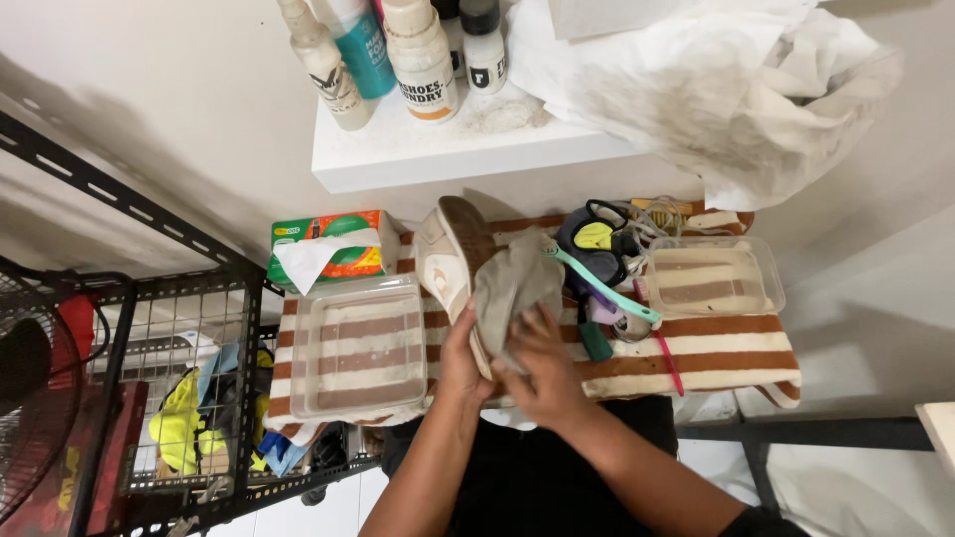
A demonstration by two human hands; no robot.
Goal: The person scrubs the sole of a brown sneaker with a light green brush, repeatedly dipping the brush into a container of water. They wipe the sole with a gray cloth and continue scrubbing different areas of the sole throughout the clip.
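Both forearms come in from the bottom edge and meet at centre over the counter (716, 348), which is covered by a brown-and-cream striped towel.

Left hand (460, 350): grip clamped on a cream shoe (448, 261), holding it near the heel end, shoe stood on edge with the brown sole turned right and the toe pointing away from the person.

Right hand (542, 366): palm down, fingers (532, 328) spread and pressed onto a grey-beige cloth (512, 283) draped against the shoe's sole side. Grip bearing on the cloth; whether the fingers curl around it, cannot tell.

Shoe and cloth sit mid-counter, above the towel, between two clear plastic trays: the left tray (360, 348) just beside the left hand, the right tray (712, 278) well apart. A teal-handled brush (602, 288) lies just right of the cloth amid small tools. A green tissue box (333, 249) sits behind the left tray. Bottles (423, 60) stand on the white shelf (448, 159) above.
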